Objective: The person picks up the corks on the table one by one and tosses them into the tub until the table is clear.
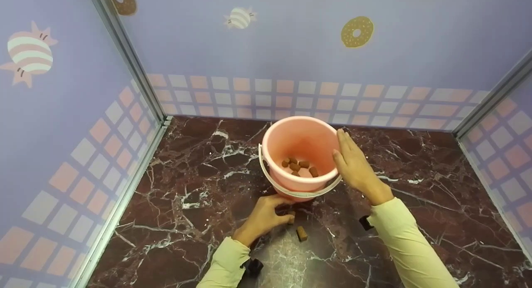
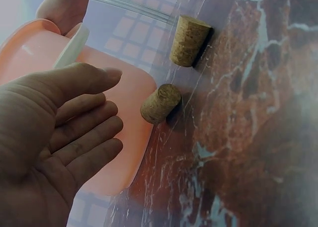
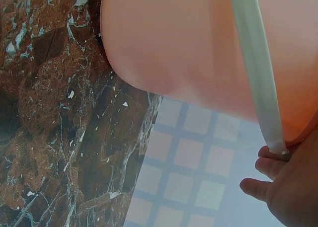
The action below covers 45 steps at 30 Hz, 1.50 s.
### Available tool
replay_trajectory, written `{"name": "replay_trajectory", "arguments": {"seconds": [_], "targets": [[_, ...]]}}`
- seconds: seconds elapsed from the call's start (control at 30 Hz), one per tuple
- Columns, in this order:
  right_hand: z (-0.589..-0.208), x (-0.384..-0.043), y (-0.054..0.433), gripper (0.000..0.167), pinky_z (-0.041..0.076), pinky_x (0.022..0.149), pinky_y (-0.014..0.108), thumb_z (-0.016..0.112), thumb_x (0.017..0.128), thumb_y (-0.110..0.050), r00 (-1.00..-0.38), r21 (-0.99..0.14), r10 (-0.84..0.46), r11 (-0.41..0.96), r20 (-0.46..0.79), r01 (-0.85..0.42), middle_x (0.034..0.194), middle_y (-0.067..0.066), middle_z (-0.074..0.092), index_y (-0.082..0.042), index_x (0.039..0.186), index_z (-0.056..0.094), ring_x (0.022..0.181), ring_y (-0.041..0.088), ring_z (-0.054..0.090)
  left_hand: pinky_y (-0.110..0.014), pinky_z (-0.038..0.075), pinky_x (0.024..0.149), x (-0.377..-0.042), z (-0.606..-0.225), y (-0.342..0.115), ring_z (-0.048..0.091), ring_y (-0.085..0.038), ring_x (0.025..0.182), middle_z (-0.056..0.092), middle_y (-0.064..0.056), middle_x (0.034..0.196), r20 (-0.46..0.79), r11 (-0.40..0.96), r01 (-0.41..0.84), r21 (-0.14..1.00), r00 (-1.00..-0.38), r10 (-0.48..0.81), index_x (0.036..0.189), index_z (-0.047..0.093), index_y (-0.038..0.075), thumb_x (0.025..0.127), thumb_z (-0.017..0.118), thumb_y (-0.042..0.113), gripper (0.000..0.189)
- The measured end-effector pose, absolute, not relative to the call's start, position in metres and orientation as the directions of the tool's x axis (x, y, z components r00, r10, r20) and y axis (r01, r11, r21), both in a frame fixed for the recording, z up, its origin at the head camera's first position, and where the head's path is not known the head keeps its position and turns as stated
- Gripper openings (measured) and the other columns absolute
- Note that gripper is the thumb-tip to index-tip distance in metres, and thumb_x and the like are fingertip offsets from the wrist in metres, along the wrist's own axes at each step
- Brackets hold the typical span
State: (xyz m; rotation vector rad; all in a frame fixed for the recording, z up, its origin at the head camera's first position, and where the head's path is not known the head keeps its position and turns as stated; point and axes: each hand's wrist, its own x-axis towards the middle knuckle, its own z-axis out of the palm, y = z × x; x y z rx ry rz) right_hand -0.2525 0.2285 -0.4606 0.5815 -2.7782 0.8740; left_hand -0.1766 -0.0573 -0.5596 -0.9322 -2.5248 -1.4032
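A pink bucket (image 1: 291, 184) stands upright on the marble-patterned surface, with several brown corks (image 1: 294, 166) on its bottom. Its white handle (image 1: 305, 194) hangs down across the front. My right hand (image 1: 357, 167) rests against the right side of the rim, fingers straight; its fingertips show beside the handle's end in the right wrist view. At the front base of the bucket is my left hand (image 1: 264, 215), thumb and fingers apart and holding nothing. One cork (image 2: 161, 104) lies by the bucket just beyond those fingers. Another cork (image 2: 190, 40) stands a little farther off.
Purple panels with pink and white squares (image 1: 284, 101) enclose the back and both sides. Metal strips (image 1: 141, 76) run along the left corner. The dark red marble surface (image 1: 187, 176) stretches around the bucket.
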Motion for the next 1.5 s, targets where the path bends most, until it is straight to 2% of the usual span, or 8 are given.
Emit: {"name": "replay_trajectory", "arguments": {"seconds": [0.3, 0.87, 1.13, 1.5], "targets": [[-0.4599, -0.2518, 0.2285, 0.065, 0.011, 0.130, 0.055, 0.039, 0.113, -0.022, -0.907, -0.506, -0.307, 0.755, 0.288, -0.416, 0.170, 0.030, 0.019, 0.015, 0.161, 0.018, 0.158, 0.048, 0.015, -0.036, 0.058, 0.101, -0.1798, -0.5594, -0.0581, 0.074, -0.030, 0.109, 0.078, -0.014, 0.115, 0.324, 0.414, 0.564, 0.715, -0.792, 0.518, 0.112, 0.080, -0.001, 0.080, 0.092, 0.006, 0.035], [-0.4616, -0.2525, 0.2285, 0.064, 0.011, 0.130, 0.055, 0.039, 0.113, -0.021, -0.912, -0.517, -0.301, 0.753, 0.279, -0.407, 0.170, 0.030, 0.019, 0.014, 0.162, 0.018, 0.159, 0.047, 0.014, -0.028, 0.056, 0.101, -0.1828, -0.5645, -0.0595, 0.074, -0.021, 0.107, 0.079, -0.008, 0.114, 0.204, 0.478, 0.543, 0.690, -0.781, 0.591, 0.116, 0.080, 0.003, 0.083, 0.090, 0.010, 0.036], [-0.4613, -0.2533, 0.2284, 0.064, 0.010, 0.130, 0.054, 0.039, 0.113, -0.021, -0.911, -0.515, -0.302, 0.753, 0.281, -0.409, 0.171, 0.029, 0.019, 0.014, 0.162, 0.018, 0.159, 0.047, 0.015, -0.027, 0.056, 0.100, -0.1824, -0.5649, -0.0601, 0.074, -0.017, 0.104, 0.079, -0.006, 0.112, 0.200, 0.484, 0.556, 0.676, -0.770, 0.606, 0.116, 0.080, 0.003, 0.082, 0.090, 0.010, 0.035], [-0.4609, -0.2519, 0.2285, 0.064, 0.009, 0.131, 0.054, 0.039, 0.113, -0.021, -0.913, -0.522, -0.303, 0.751, 0.272, -0.404, 0.171, 0.029, 0.019, 0.014, 0.162, 0.017, 0.159, 0.047, 0.014, -0.027, 0.056, 0.100, -0.1812, -0.5686, -0.0594, 0.074, -0.019, 0.104, 0.079, -0.005, 0.107, 0.227, 0.477, 0.590, 0.652, -0.752, 0.619, 0.115, 0.080, 0.002, 0.081, 0.090, 0.007, 0.035]]}}
